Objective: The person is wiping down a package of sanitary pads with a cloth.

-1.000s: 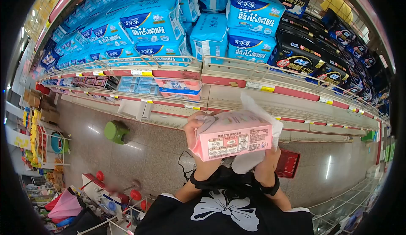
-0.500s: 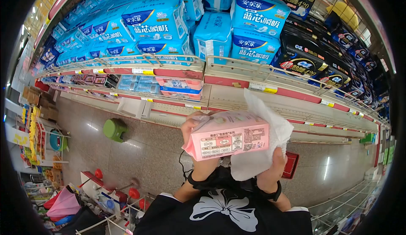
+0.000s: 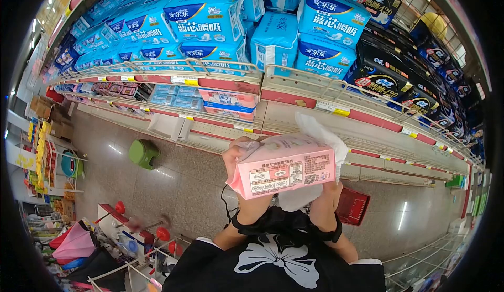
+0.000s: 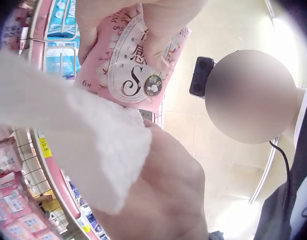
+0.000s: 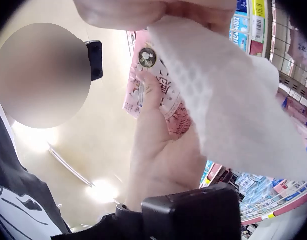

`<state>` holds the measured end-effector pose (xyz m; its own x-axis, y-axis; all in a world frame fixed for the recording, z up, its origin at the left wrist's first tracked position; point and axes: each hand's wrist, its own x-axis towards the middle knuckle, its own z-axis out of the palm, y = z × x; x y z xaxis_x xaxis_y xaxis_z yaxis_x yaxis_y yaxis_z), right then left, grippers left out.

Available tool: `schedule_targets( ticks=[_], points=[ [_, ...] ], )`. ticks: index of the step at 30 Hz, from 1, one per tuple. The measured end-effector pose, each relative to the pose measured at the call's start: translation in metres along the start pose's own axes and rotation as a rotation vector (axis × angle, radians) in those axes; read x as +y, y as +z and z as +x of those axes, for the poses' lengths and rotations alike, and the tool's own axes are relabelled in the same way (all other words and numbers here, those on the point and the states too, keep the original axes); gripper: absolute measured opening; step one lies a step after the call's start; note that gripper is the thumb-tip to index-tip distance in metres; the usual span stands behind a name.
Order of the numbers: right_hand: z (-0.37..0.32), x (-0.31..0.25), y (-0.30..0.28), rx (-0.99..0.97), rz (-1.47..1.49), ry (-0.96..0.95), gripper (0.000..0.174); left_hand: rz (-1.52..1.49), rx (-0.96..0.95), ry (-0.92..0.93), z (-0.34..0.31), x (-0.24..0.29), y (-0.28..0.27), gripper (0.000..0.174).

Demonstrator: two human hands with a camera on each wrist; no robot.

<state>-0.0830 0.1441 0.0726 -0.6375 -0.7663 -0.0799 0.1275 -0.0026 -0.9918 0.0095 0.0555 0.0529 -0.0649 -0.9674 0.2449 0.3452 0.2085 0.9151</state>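
A pink pack of sanitary pads [image 3: 286,171] is held up in front of the chest, its printed narrow side facing up toward the head camera. My left hand [image 3: 234,155] grips the pack's left end; in the left wrist view its thumb [image 4: 156,50] lies across the printed front. At the other end, my right hand [image 3: 326,193] holds a white textured wipe [image 3: 336,147] against the pack. Part of the wipe sticks up behind the pack and part hangs below it. The right fingers are mostly hidden behind the wipe and pack in the head view.
Ahead is a shelf [image 3: 294,96] with blue packs [image 3: 205,19] and black packs [image 3: 383,71]. Pink and blue packs [image 3: 228,103] sit one level lower. On the floor are a green stool [image 3: 143,154] and a red basket [image 3: 353,206]. A wire rack [image 3: 430,260] stands at lower right.
The wipe and right hand swung out to the right of the pack half a second ago, and are now back in against its right end. The shelf has shifted slightly rightward in view.
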Motion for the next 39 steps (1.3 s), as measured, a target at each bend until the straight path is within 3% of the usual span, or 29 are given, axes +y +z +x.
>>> schedule_targets(
  ticks=[2, 4, 8, 10, 12, 16, 20, 22, 28, 39],
  points=[
    [0.001, 0.002, -0.002, 0.002, -0.041, -0.04, 0.042, 0.058, -0.023, 0.053, -0.001, -0.003, -0.002, 0.063],
    [0.003, 0.013, -0.007, -0.035, -0.04, -0.207, 0.039, 0.116, -0.048, 0.105, -0.002, -0.003, -0.001, 0.063],
    [0.001, 0.006, -0.008, -0.009, -0.056, -0.279, 0.033, 0.143, -0.093, 0.124, -0.002, 0.006, 0.004, 0.072],
    [0.002, 0.004, -0.012, -0.107, -0.08, -0.304, 0.03, 0.222, -0.15, 0.168, -0.005, 0.006, 0.003, 0.076],
    [0.006, 0.004, -0.018, -0.133, -0.148, -0.38, 0.03, -0.006, -0.144, -0.294, -0.015, -0.004, -0.001, 0.083],
    [0.01, 0.004, -0.028, -0.191, -0.237, -0.518, 0.028, -0.049, -0.17, -0.345, -0.02, -0.006, 0.001, 0.086],
    [0.013, 0.002, -0.036, -0.176, -0.212, -0.433, 0.032, -0.142, -0.205, -0.356, -0.019, 0.003, 0.012, 0.092],
    [0.014, 0.001, -0.036, -0.049, -0.183, -0.405, 0.039, -0.192, -0.23, -0.342, -0.017, 0.006, 0.016, 0.094],
    [0.011, 0.001, -0.043, -0.028, -0.103, -0.305, 0.042, -0.182, -0.29, -0.4, -0.021, 0.002, 0.013, 0.094],
    [0.012, 0.004, -0.046, 0.031, -0.06, -0.318, 0.041, -0.253, -0.378, -0.356, -0.013, 0.009, 0.02, 0.087]
  ],
)
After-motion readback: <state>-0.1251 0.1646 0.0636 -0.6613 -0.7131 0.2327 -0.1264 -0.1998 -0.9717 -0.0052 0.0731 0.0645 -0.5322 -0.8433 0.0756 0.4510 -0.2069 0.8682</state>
